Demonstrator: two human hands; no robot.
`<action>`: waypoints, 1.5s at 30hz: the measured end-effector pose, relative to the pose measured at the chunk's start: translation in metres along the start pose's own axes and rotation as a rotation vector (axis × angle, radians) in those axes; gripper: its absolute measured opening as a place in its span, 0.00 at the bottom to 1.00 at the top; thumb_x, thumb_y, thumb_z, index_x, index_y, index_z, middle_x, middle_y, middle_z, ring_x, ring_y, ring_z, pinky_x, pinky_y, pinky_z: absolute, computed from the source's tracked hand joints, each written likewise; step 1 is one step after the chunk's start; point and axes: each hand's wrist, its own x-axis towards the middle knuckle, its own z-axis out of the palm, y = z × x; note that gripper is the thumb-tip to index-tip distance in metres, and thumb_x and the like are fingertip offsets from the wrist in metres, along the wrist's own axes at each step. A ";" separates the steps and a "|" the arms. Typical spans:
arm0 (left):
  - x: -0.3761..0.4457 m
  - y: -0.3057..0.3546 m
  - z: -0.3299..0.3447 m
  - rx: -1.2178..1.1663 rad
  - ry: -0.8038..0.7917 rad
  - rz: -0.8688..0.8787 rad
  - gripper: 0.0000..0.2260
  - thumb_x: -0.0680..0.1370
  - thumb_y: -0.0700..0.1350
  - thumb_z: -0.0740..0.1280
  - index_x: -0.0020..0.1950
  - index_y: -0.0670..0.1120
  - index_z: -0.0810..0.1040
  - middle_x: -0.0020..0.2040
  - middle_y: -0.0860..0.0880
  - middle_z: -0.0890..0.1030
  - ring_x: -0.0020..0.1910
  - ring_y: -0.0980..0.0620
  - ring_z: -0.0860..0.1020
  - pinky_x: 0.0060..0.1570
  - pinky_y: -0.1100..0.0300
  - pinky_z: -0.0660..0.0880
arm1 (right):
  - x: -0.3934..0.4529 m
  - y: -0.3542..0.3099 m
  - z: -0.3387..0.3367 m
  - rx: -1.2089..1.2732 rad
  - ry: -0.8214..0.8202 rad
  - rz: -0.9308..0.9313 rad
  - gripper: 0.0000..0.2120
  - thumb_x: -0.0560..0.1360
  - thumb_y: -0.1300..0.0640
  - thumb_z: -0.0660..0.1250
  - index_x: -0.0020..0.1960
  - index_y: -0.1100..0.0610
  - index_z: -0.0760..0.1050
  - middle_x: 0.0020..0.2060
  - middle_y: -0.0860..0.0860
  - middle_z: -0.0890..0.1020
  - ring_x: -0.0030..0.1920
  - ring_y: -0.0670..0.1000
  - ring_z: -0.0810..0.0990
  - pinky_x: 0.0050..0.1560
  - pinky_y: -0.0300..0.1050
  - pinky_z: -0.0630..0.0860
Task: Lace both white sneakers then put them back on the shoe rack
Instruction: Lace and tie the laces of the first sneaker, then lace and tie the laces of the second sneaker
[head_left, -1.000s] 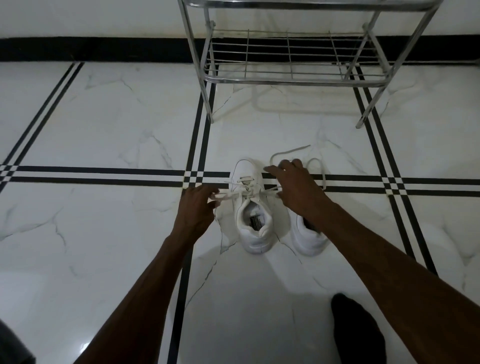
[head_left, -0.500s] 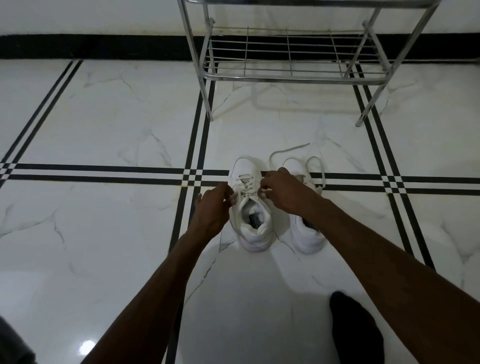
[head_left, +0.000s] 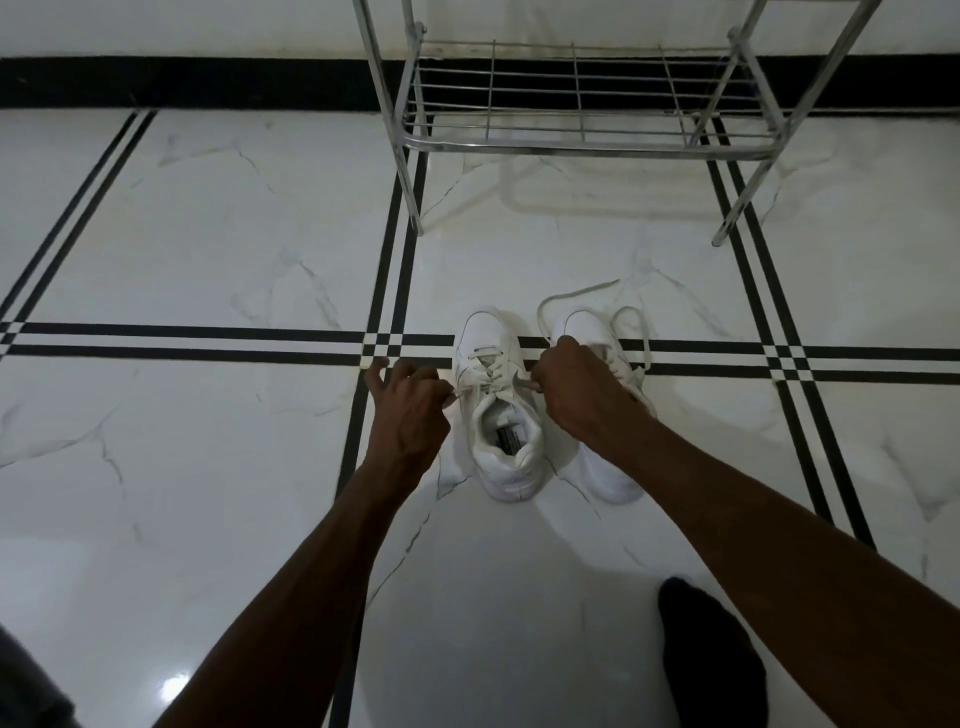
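Two white sneakers stand side by side on the floor, toes pointing away from me. The left sneaker has its lace crossed through the eyelets. My left hand pinches one lace end at the shoe's left side. My right hand pinches the other lace end at its right side. The right sneaker is partly hidden under my right hand and forearm. A loose lace lies in loops around its toe. The metal shoe rack stands beyond the shoes, its lower shelf bare.
The floor is glossy white marble with black double stripes. A black skirting band runs along the wall behind the rack. My foot in a dark sock rests at the lower right. A dark cloth edge shows at the bottom left.
My hands drew in toward the left sneaker, then pulled slightly apart again, each holding a lace end. My right hand has come off the right sneaker's toe.
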 end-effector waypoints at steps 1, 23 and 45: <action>0.001 0.000 0.000 -0.036 -0.004 -0.006 0.13 0.68 0.31 0.71 0.42 0.48 0.86 0.41 0.50 0.84 0.52 0.44 0.78 0.61 0.42 0.66 | 0.006 0.009 0.013 0.024 -0.003 0.029 0.09 0.65 0.64 0.60 0.30 0.53 0.65 0.27 0.60 0.78 0.31 0.58 0.77 0.36 0.48 0.75; 0.011 -0.014 -0.016 -0.529 0.011 -0.443 0.26 0.81 0.62 0.52 0.61 0.46 0.80 0.56 0.46 0.83 0.59 0.46 0.78 0.59 0.53 0.69 | -0.014 -0.046 -0.008 0.764 0.031 0.355 0.14 0.77 0.62 0.64 0.62 0.59 0.75 0.57 0.57 0.82 0.56 0.56 0.80 0.57 0.50 0.78; 0.044 0.151 0.008 -0.889 -0.163 -0.217 0.12 0.74 0.49 0.74 0.54 0.45 0.86 0.47 0.50 0.86 0.48 0.55 0.83 0.48 0.63 0.78 | -0.067 0.067 -0.017 0.965 0.264 0.671 0.20 0.69 0.42 0.74 0.54 0.56 0.82 0.49 0.52 0.85 0.51 0.52 0.83 0.54 0.52 0.81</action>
